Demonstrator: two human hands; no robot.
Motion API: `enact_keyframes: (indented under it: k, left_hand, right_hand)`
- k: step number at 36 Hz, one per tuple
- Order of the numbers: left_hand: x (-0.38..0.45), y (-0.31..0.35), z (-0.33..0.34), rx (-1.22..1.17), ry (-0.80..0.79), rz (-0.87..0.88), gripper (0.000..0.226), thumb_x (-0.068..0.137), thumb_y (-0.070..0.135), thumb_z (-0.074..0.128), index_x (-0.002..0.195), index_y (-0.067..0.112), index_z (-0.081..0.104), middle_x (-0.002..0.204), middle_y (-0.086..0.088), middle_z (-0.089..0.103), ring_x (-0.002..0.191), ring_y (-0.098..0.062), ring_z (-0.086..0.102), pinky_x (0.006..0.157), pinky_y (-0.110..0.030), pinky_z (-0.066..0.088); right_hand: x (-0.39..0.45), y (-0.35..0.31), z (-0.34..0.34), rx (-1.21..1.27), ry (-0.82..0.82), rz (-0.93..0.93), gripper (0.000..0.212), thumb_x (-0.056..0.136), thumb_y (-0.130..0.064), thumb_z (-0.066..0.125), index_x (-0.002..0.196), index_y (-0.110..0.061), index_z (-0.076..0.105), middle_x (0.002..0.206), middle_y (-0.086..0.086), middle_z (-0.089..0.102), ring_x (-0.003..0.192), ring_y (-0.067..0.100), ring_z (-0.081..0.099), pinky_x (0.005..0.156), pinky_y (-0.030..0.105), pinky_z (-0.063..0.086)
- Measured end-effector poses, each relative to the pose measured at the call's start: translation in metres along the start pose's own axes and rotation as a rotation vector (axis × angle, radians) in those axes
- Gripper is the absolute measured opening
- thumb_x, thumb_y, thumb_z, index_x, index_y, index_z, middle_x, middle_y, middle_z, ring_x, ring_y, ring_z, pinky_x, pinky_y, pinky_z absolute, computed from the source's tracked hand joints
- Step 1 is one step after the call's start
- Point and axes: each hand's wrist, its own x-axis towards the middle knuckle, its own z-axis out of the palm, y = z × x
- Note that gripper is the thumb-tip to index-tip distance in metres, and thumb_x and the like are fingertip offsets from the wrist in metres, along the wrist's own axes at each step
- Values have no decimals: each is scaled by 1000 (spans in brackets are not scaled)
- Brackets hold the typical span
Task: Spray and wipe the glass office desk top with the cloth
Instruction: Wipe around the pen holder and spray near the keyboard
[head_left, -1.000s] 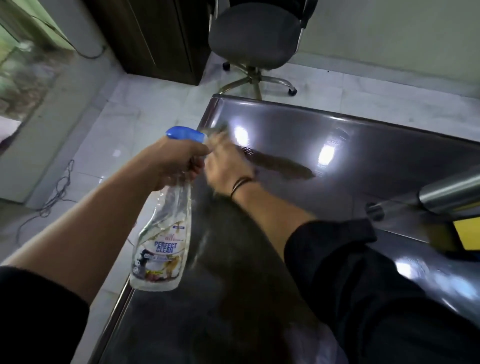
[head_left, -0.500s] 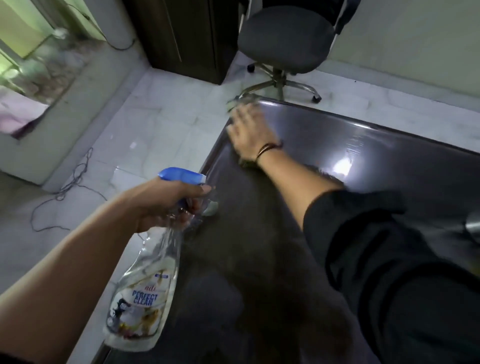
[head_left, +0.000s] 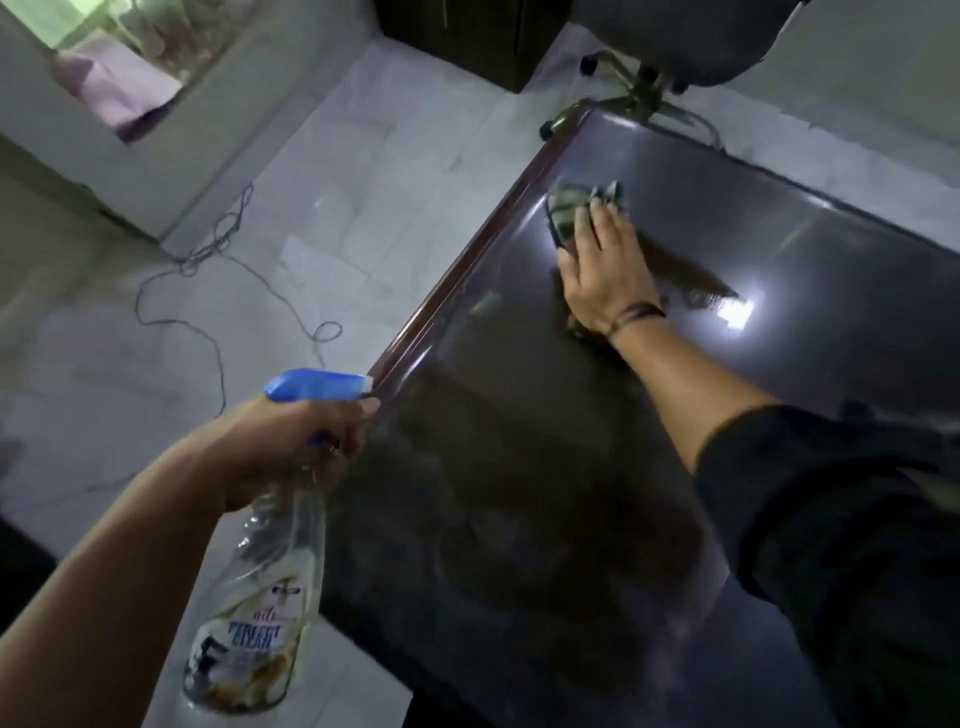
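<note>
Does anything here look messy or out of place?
Only a loose cable straggling in loops across the floor tiles beside the desk top. Otherwise nothing: no spill shows, and nothing looks damaged.

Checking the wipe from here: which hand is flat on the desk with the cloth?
The right hand, fingers straight, pressing the cloth on the glass desk top. The left hand grips the spray bottle.

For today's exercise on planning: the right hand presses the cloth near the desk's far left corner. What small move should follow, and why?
Probably sweep the cloth under the right hand rightward along the desk top; the left hand holds the spray bottle off the edge.
</note>
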Motion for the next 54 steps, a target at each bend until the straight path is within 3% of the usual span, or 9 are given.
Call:
enact_keyframes:
  k: [5, 8, 13, 26, 34, 39, 45, 50, 54]
  left_hand:
    - [-26, -39, 12, -52, 96, -42, 26, 98, 26, 71, 80, 7, 67, 70, -4, 65, 50, -13, 53, 46, -23, 43]
    - [-43, -64, 16, -76, 111, -57, 23, 96, 30, 73, 84, 11, 68, 75, -7, 65, 49, -15, 50, 53, -27, 41]
    - [-82, -106, 39, -53, 136, -63, 26, 95, 35, 74, 77, 16, 69, 73, -3, 65, 50, -13, 53, 63, -32, 42]
    - [-132, -147, 121, -78, 190, 87, 33, 95, 27, 75, 72, 16, 54, 58, -3, 52, 49, -13, 50, 53, -26, 46]
    - [-120, -149, 117, 13, 232, 119, 28, 93, 37, 76, 84, 13, 64, 66, -3, 62, 57, -16, 55, 59, -28, 52]
    - [-101, -157, 101, -66, 246, 48, 22, 95, 28, 74, 86, 13, 61, 69, -7, 58, 54, -15, 50, 53, -26, 45]
    - [-98, -176, 43, -124, 187, 48, 23, 95, 31, 75, 105, 11, 68, 82, -6, 62, 66, -13, 55, 65, -29, 53]
    - [-102, -190, -14, -196, 210, 4, 22, 94, 29, 77, 82, 17, 62, 63, 2, 56, 50, -10, 47, 46, -20, 43]
    - [-112, -192, -40, -97, 252, -18, 24, 93, 32, 79, 89, 12, 66, 72, -3, 61, 52, -12, 48, 52, -23, 49]
  right_hand:
    - [-91, -144, 48, 108, 52, -300, 67, 103, -41, 42, 150, 6, 45, 155, 29, 43, 146, 45, 38, 122, 57, 28]
    - [-199, -210, 61, 193, -102, -506, 70, 100, -44, 48, 155, -1, 40, 163, 21, 36, 153, 36, 29, 127, 49, 17]
    - [-329, -179, 47, 164, -160, -545, 70, 103, -52, 45, 158, -10, 38, 167, 9, 32, 157, 23, 23, 128, 42, 16]
    - [-484, 21, -4, 46, 85, 260, 72, 99, -47, 36, 156, -3, 39, 163, 19, 36, 153, 34, 30, 125, 53, 18]
    - [-483, 25, -1, 70, 103, 425, 80, 99, -54, 31, 159, -2, 30, 166, 19, 29, 156, 34, 21, 128, 52, 14]
    - [-422, -15, 20, 31, 237, 505, 72, 102, -50, 40, 147, 5, 48, 155, 33, 40, 144, 50, 36, 121, 61, 24]
    - [-297, -162, 51, 35, 246, 233, 60, 97, -44, 50, 139, -3, 60, 148, 31, 49, 139, 50, 43, 121, 59, 24]
    - [-258, -315, 84, 83, 53, -92, 59, 95, -35, 39, 147, -11, 54, 160, 18, 41, 150, 38, 31, 127, 48, 14]
    - [-286, -323, 89, 71, 65, -179, 54, 97, -22, 47, 150, -9, 50, 162, 14, 40, 152, 34, 31, 126, 46, 17]
